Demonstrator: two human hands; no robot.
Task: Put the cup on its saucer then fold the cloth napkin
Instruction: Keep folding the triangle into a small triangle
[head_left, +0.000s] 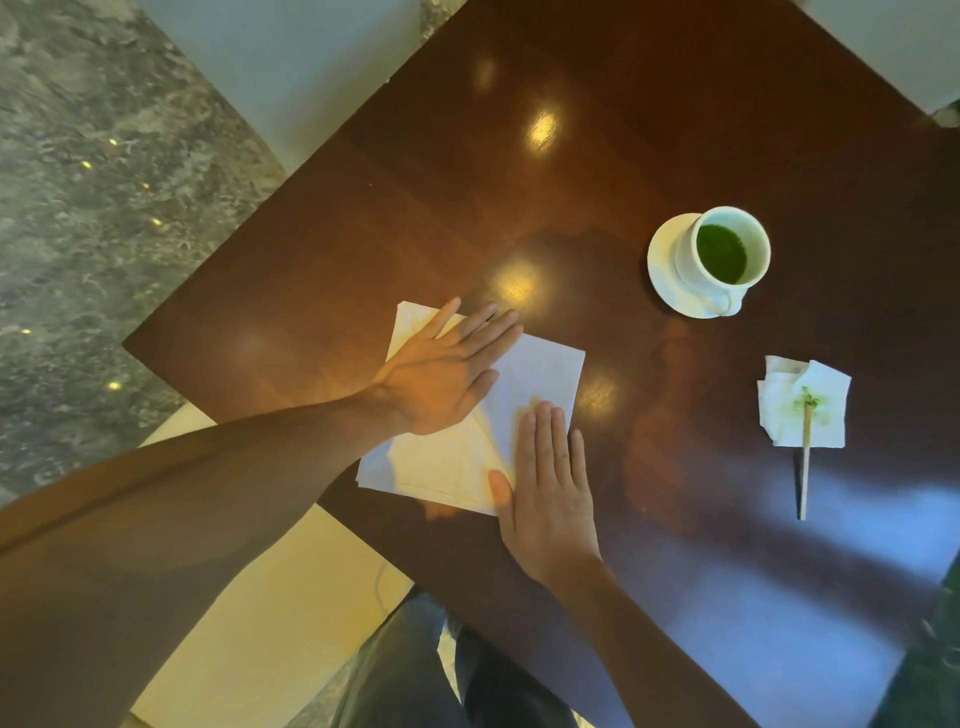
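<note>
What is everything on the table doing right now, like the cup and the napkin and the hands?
Cup: upright on its saucer, green drink inside.
Saucer: flat on the table, under the cup.
Cloth napkin: partly folded, lying flat, both hands on it.
Left hand: open, palm down on the napkin.
Right hand: open, palm down on the napkin's near edge.
Paper tissue: crumpled, stained green.
Stick: lying with its tip on the tissue.
Table: shiny.

2 flat hands on napkin, cup on saucer
</note>
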